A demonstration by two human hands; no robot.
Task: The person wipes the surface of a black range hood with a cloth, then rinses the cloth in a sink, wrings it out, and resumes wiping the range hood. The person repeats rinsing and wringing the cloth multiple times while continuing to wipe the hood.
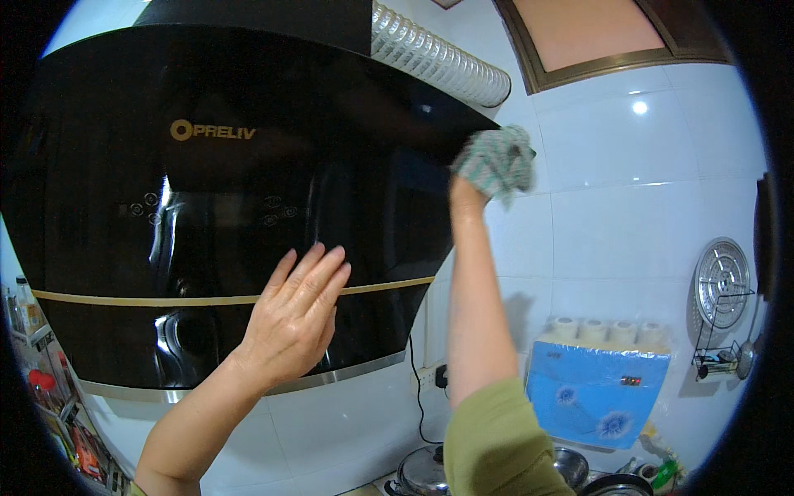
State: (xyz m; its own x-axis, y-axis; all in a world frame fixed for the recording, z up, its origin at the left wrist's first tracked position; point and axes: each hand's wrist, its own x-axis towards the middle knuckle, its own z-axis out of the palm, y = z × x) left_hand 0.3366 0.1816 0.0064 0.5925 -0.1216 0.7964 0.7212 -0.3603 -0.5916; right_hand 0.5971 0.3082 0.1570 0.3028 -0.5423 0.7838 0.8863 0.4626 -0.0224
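Observation:
A glossy black range hood (372, 155) with a gold stripe fills the left and middle of the view. My left hand (298, 316) is raised before its lower front with the fingers extended and holds nothing; whether it touches the panel I cannot tell. My right hand (469, 192) is at the hood's upper right edge, with a green and white checked cloth (499, 161) in its grip. The cloth is slightly blurred and covers most of the fingers.
A silver flexible duct (443, 56) runs above the hood. Below right are a blue box (595, 394), a lidded pot (423, 471) and metal bowls (569, 466). A steamer plate (722, 282) hangs at right. Shelves with jars (43, 387) stand at left.

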